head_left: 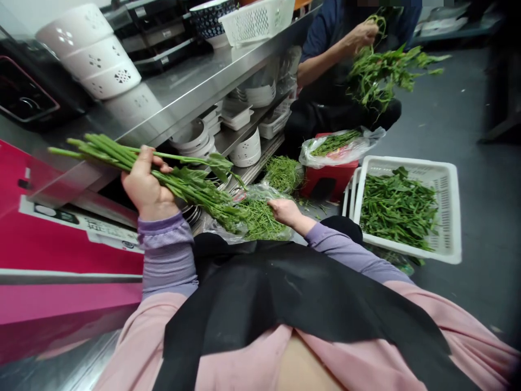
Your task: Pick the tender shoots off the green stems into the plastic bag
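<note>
My left hand (148, 182) is wrapped round a bunch of water spinach (191, 190), its cut stem ends pointing left and its leaves hanging to the right. Below the leaves lies a clear plastic bag (260, 191) heaped with thin green stem pieces (266, 217). Over the right side of that heap is my right hand (287, 212), its fingers pinched together; whatever is between them is too small to make out. To the right, a white plastic basket (451, 212) holds a pile of picked greens (396, 209).
Another person (345, 60) sits opposite, holding leafy greens (382, 76). Before them, greens in a plastic bag (337, 146) rest on a red box (331, 182). A steel shelf unit (195, 81) with stacked white bowls (93, 51) runs along the left, beside a pink-red panel (73, 244).
</note>
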